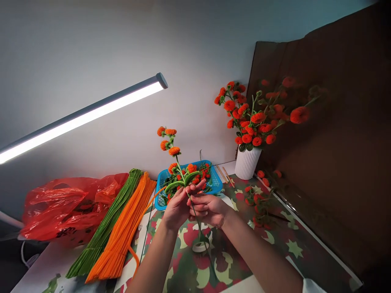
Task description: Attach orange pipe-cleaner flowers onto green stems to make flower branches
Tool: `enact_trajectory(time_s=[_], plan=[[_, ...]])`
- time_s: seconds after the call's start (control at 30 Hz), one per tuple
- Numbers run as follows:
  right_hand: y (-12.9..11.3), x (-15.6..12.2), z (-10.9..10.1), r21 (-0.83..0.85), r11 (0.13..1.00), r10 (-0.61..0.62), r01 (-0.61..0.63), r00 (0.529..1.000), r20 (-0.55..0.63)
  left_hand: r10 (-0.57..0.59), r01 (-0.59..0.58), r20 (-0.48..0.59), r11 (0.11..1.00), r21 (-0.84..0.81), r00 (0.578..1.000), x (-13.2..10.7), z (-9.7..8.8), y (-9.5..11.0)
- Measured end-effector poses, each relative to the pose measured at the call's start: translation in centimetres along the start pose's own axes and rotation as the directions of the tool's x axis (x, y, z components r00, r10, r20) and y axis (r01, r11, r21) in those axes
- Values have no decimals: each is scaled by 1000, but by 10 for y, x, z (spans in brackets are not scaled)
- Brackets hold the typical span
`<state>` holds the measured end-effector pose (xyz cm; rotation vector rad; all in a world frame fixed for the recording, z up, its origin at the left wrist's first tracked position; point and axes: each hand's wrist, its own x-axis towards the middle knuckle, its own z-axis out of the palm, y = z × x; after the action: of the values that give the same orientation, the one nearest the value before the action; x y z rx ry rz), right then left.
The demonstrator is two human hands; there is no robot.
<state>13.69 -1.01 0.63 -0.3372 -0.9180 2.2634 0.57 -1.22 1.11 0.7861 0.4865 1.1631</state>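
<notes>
Both hands meet near the middle of the view on a handmade flower stem of fuzzy pipe cleaner, with several orange blooms and two green leaves. My left hand has its fingers closed round the stem just under the leaves. My right hand pinches the same stem from the right, its fingers curled in. Below the hands the thin bare lower stem slants down to the right. Beneath it is a roll of green tape; whether a strip runs up to the hands I cannot tell.
A blue basket of orange-red flowers stands behind the hands. To the left lie green and orange pipe cleaners and a red plastic bag. A white vase of flowers, loose flowers and a brown board are right. A lamp hangs above.
</notes>
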Motion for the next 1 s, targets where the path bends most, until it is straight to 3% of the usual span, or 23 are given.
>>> enact_trajectory(time_s=[0.07,0.13,0.2,0.27,0.33,0.4,0.43,0.5,0.6,0.67,0.8,0.9,1.0], plan=[[1,2,2,-138,986,-114,98,987,-117,24,-16,-71,994,109,997,2,-1,2],[1,2,7,-403,892,-321,207,916,-239,75,-21,-182,958,286,980,4,-1,4],[2,1,12,-705,672,-548,226,792,-269,145,-6,-280,896,444,949,5,1,4],[3,-1,18,-911,390,-711,136,673,-204,196,-7,-312,856,518,929,5,1,2],[5,-3,22,-986,165,-784,5,607,-128,224,-47,-282,853,520,933,5,0,-1],[6,-4,24,-994,92,-806,-54,583,-106,248,-101,-237,861,499,939,5,0,-4],[5,-4,24,-991,133,-796,-31,592,-126,260,-126,-223,869,479,939,5,0,-5],[2,-3,20,-926,367,-705,89,677,-214,267,-164,-216,902,399,939,4,2,-5],[-1,-1,10,-572,800,-393,182,879,-270,167,-125,-194,969,212,967,3,7,-2],[1,1,2,-303,942,-211,143,956,-205,88,-70,-144,990,123,986,2,8,1],[12,6,-9,-25,996,-84,83,996,-34,6,3,-94,995,96,996,0,5,4],[15,10,-12,25,993,-109,111,992,-67,33,-3,-148,981,195,988,1,1,4],[13,13,-12,-10,988,-152,153,977,-149,160,-60,-213,909,412,964,1,1,5]])
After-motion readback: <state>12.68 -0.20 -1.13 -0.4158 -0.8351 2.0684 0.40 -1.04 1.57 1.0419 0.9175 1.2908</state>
